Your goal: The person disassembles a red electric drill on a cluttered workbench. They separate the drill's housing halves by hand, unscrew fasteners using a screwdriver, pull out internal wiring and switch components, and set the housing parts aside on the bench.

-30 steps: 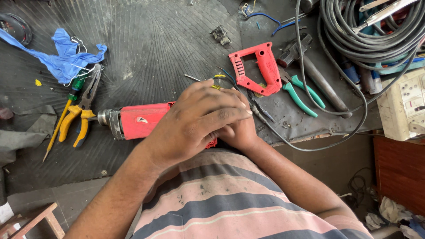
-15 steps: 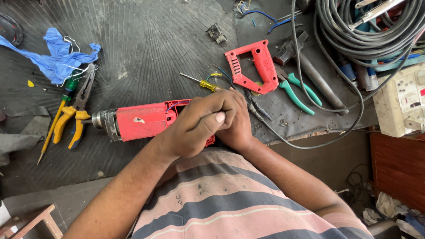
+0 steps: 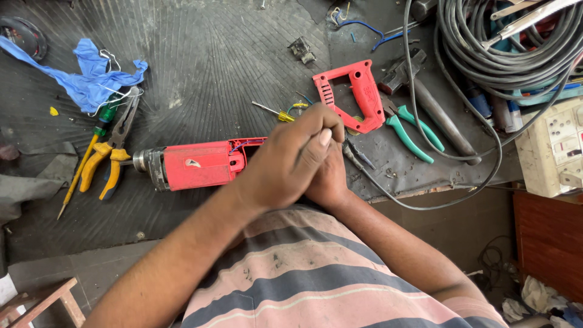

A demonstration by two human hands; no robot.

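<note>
A red electric drill body (image 3: 194,165) lies on its side on a dark ribbed rubber mat (image 3: 212,61), chuck to the left, its rear end open with thin wires showing. My left hand (image 3: 285,164) is curled over my right hand (image 3: 333,182) just right of that open end, fingers pressed tightly together. Whatever is pinched between them is hidden. The drill's detached red handle cover (image 3: 355,97) lies just beyond my knuckles, next to a small yellow-handled screwdriver (image 3: 276,112).
Green-handled pliers (image 3: 413,133) and a hammer (image 3: 437,115) lie to the right. Orange-handled pliers (image 3: 112,158), a long screwdriver (image 3: 82,170) and a blue cloth (image 3: 91,76) are at the left. Coiled grey cable (image 3: 504,48) and a white power strip (image 3: 555,152) fill the right side.
My hands have shifted right off the drill's rear, uncovering its open end and wires. They stay clasped together. The drill has not moved.
</note>
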